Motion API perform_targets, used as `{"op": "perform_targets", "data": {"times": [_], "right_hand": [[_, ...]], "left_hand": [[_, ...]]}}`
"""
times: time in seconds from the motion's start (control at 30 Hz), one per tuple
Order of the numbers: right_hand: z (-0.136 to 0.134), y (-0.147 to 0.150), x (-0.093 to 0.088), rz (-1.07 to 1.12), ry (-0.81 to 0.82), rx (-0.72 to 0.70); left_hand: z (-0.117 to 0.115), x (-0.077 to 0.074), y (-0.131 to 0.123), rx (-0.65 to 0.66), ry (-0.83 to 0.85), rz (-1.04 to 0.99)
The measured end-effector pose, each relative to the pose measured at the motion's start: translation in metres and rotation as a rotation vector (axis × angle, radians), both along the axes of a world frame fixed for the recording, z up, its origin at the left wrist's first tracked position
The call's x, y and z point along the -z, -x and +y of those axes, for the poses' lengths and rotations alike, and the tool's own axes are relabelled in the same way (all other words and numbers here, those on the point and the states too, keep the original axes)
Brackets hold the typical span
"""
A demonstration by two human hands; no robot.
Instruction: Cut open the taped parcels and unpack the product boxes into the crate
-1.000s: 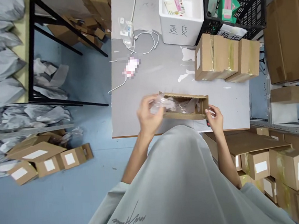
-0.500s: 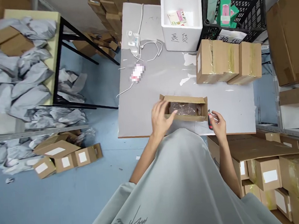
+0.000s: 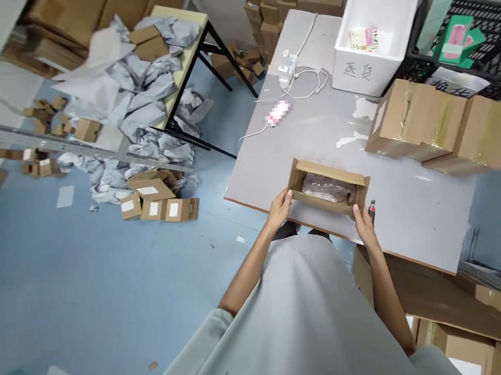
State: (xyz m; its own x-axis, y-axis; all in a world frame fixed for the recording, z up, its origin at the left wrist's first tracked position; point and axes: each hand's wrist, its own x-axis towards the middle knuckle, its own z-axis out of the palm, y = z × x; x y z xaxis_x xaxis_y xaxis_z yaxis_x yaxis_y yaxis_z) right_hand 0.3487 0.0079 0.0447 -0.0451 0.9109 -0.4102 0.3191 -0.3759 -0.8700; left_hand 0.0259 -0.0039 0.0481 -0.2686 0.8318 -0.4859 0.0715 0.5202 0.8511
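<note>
An open cardboard box (image 3: 336, 204) sits at the front edge of the grey table (image 3: 426, 214). Inside it lies something wrapped in clear, shiny plastic (image 3: 326, 187); its kind cannot be made out. My left hand (image 3: 280, 208) grips the box's near left corner, thumb on the rim. At the near right corner my right hand (image 3: 365, 227) holds the box wall, fingers partly hidden behind it. Just beside my right hand lies a red and black box cutter (image 3: 372, 211) on the table.
Taped cartons (image 3: 427, 118) stand on the table's right. Behind them are a white foam bin (image 3: 358, 72) and a black crate (image 3: 480, 25). A white cable and power strip (image 3: 287, 69) lie at the back left. Grey parcels (image 3: 147, 91) cover another table.
The view has swung left. My right hand has let go of the box cutter and taken the box's right end. My left hand has closed on the box's left corner.
</note>
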Motion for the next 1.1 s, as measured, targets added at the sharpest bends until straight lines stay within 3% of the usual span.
{"op": "perform_targets", "data": {"times": [0.13, 0.3, 0.43, 0.57, 0.77, 0.87, 0.97, 1.1], "right_hand": [[-0.006, 0.031, -0.009, 0.083, 0.120, 0.016], [-0.020, 0.106, -0.028, 0.119, 0.086, -0.037], [-0.029, 0.181, -0.039, 0.057, 0.048, -0.129], [-0.032, 0.273, -0.046, 0.060, -0.004, -0.314], [-0.046, 0.440, -0.062, 0.127, -0.049, -0.668], [-0.056, 0.541, -0.072, 0.230, -0.068, -0.765], [-0.064, 0.669, -0.077, 0.404, -0.116, -0.896], [-0.078, 0.844, -0.080, 0.465, -0.206, -1.041]], "left_hand": [[-0.028, -0.002, 0.027, -0.084, -0.058, -0.029], [-0.058, -0.004, 0.087, -0.217, -0.117, 0.010], [-0.091, -0.010, 0.153, -0.383, -0.151, 0.012], [-0.142, -0.023, 0.233, -0.547, -0.210, -0.043], [-0.241, -0.041, 0.335, -0.847, -0.294, -0.020], [-0.285, -0.048, 0.393, -1.033, -0.348, 0.070], [-0.323, -0.062, 0.483, -1.210, -0.418, 0.197], [-0.362, -0.094, 0.631, -1.388, -0.496, 0.287]]}}
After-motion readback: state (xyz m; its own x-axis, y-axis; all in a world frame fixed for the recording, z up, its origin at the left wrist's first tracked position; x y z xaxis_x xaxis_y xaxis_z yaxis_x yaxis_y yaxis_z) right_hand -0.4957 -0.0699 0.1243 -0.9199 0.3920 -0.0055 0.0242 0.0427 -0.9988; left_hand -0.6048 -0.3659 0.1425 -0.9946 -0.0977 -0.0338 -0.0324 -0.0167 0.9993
